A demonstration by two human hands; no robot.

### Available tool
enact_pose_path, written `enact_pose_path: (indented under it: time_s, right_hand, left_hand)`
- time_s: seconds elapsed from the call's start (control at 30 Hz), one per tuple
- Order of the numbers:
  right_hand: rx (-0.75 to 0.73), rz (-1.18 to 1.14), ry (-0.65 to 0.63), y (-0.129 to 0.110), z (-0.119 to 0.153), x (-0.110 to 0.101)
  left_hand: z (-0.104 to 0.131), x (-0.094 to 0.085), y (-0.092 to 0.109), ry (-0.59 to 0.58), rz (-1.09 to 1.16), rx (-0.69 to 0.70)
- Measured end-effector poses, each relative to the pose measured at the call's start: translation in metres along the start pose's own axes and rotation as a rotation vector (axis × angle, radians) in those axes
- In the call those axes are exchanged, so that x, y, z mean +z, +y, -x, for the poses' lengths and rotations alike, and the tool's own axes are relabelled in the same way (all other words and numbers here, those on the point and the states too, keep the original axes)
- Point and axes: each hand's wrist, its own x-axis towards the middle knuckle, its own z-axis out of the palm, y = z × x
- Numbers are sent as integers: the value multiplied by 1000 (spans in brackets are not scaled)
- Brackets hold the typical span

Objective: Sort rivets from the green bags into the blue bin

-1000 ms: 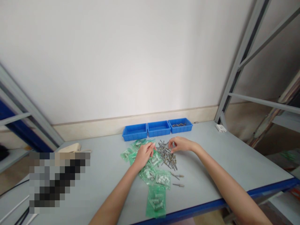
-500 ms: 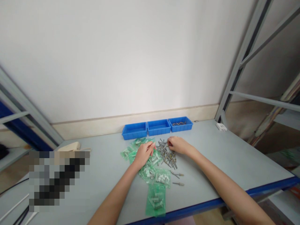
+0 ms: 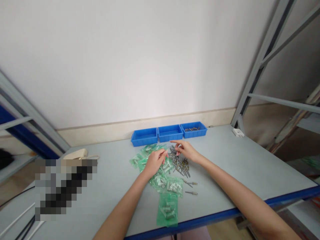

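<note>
My left hand (image 3: 155,162) rests over the green plastic bags (image 3: 160,181), its fingers closed together on something I cannot make out. Just right of it lies a loose pile of metal rivets (image 3: 184,168). Over the far side of that pile is my right hand (image 3: 185,150), with the index finger stretched out to the left and the other fingers apart and bent down at the rivets. Nothing shows held in it. A single rivet (image 3: 191,193) and a crossed pair lie nearer the front. One green bag (image 3: 167,210) with metal parts reaches the table's front edge.
Three blue trays stand in a row by the wall; the right tray (image 3: 195,134) holds rivets, while the left (image 3: 145,142) and middle (image 3: 170,137) show bare bottoms. A white object (image 3: 238,132) sits back right. Cables and a beige device (image 3: 76,154) are at left.
My right hand has opened its fingers and moved slightly left over the pile. My left hand stays over the bags. The view has shifted slightly.
</note>
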Motion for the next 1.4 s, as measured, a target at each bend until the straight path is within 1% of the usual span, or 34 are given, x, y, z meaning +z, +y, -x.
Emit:
enact_pose_path:
  time_s: [0.1,0.2,0.33,0.43,0.53,0.6,0.67,0.73,0.83,0.9,1.0,1.17,1.27,1.4]
  right_hand:
    - [23,-167,11,0,0,10]
    - [35,-268,21,1,0,16]
    - [-1,-270,105,1,1,21]
    - [18,-255,164,-1,1,23]
    - [48,-295,183,-4,1,24]
    - [57,-314,182,-5,2,24]
    - [63,-303,178,-6,3,24]
    - [64,-228,177,-8,4,22]
    - [58,-5,174,-14,7,17]
    - [55,88,147,-18,8,15]
    - [48,81,93,-19,8,15]
    - [5,20,96,-12,6,20]
    - [-15,-60,69,-5,5,21]
    - [31,-43,59,0,3,21]
  left_hand:
    - [0,-1,1,-12,-19,13]
    - [1,0,3,-20,-53,21]
    - [1,2,4,-46,-90,0]
    - [1,1,5,4,-147,-25]
    - [1,-1,4,69,-181,-35]
    - [1,-2,3,61,-171,-16]
    - [1,-2,2,26,-151,8]
    - [1,-2,1,11,-129,19]
    - [1,-2,1,39,-82,11]
    - [1,-2,2,63,-52,7]
    - [1,-1,3,80,-14,13]
    - [-1,0,0,116,28,15]
    - [-2,0,-3,147,43,8]
    - [-1,1,-3,137,62,5]
